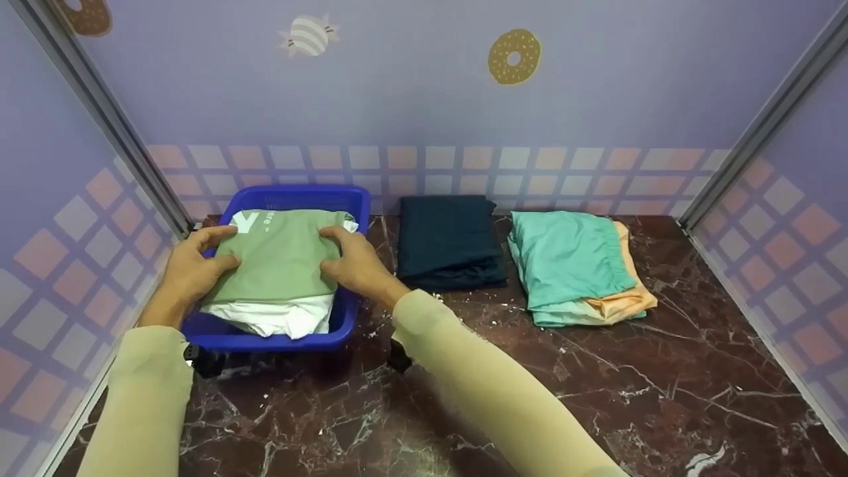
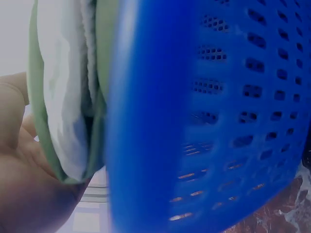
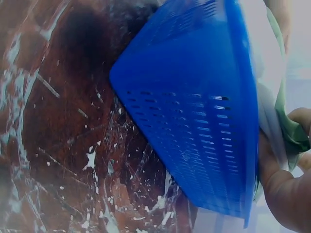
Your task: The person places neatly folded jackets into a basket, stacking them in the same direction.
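A folded green T-shirt with white print lies on top of white cloth in a blue plastic basket. My left hand holds the shirt's left edge, thumb and forefinger on the fabric. On the opposite side my right hand grips its right edge. From the right wrist, a corner of the green shirt shows pinched between the fingers and thumb of the right hand. In the left wrist view the left hand is beside the green and white layers, its fingertips partly hidden behind them.
Right of the basket, a folded dark navy garment lies on the dark red marbled table. Farther right is a folded teal garment with a peach one beneath it. Purple patterned panels enclose the back and sides.
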Demonstrator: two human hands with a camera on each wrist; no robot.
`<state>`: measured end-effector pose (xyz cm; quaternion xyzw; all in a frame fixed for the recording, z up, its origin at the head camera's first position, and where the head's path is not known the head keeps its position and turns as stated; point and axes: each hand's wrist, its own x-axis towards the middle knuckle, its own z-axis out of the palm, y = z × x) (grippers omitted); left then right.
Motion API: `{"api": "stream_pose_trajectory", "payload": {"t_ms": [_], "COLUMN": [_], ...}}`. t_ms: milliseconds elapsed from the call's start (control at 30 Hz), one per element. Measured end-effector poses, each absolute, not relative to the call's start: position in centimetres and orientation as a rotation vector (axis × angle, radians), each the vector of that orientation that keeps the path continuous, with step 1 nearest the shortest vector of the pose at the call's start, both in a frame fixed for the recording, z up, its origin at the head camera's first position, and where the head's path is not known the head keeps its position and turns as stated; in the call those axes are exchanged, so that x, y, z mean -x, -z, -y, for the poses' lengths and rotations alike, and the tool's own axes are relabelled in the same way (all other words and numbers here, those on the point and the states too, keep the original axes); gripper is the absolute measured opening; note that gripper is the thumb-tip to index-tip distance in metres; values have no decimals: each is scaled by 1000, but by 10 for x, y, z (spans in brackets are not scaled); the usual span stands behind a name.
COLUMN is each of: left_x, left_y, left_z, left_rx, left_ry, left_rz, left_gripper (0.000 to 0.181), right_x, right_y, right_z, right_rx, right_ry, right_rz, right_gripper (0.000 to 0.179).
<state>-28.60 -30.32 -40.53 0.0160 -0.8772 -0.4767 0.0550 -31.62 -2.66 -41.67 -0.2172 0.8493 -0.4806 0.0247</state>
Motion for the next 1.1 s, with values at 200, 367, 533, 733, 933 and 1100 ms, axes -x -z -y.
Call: {"api": "stream_pose_trajectory", "payload": {"t_ms": [200, 367, 533, 733, 933, 1100], "left_x": [284, 285, 285, 284, 283, 282], "left_y": [410, 413, 416, 420, 424, 425], "left_z": [303, 303, 299, 299, 301, 301], "left_rx": [-54, -32, -33, -96, -113, -78], "left_ry": [1398, 1310, 1215, 1121, 1048, 988], "left_rz": [2704, 2735, 2771, 2810, 2793, 2820], "left_gripper": [63, 63, 63, 61, 55, 54], "right_x": [314, 312, 309, 305, 300, 296], "right_y": [419, 417, 414, 412, 411, 410], "right_z": [33, 35, 40, 47, 51, 54], "right_rx": [642, 634, 586, 518, 486, 449], "right_ry": [1394, 1352, 1243, 1155, 1097, 1073], "right_rz": [-2665, -2676, -2705, -2716, -2730, -2716], "right_gripper": [62, 63, 64, 69, 73, 73]}}
